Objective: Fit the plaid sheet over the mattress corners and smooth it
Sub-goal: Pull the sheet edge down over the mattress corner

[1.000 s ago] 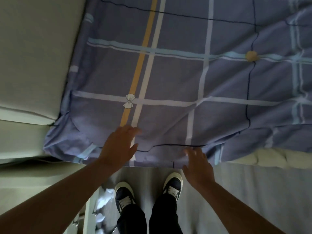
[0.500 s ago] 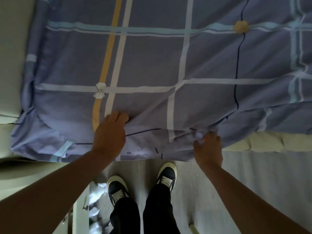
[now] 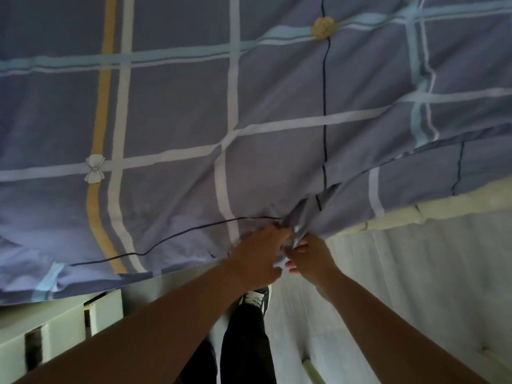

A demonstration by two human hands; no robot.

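A purple-blue plaid sheet (image 3: 177,112) with white, yellow and pale blue stripes lies spread over the bed, filling the upper part of the view. Its near edge is gathered into a bunch just right of centre. The left hand (image 3: 257,256) and the right hand (image 3: 310,256) meet there, side by side, both grasping the bunched fabric with curled fingers. To the right, the cream mattress (image 3: 443,206) shows bare below the sheet's edge. Below are a pale floor (image 3: 415,273), one dark shoe (image 3: 255,296), and a light cabinet (image 3: 55,322) at lower left.

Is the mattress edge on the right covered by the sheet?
No, the cream mattress lies bare there below the plaid sheet.
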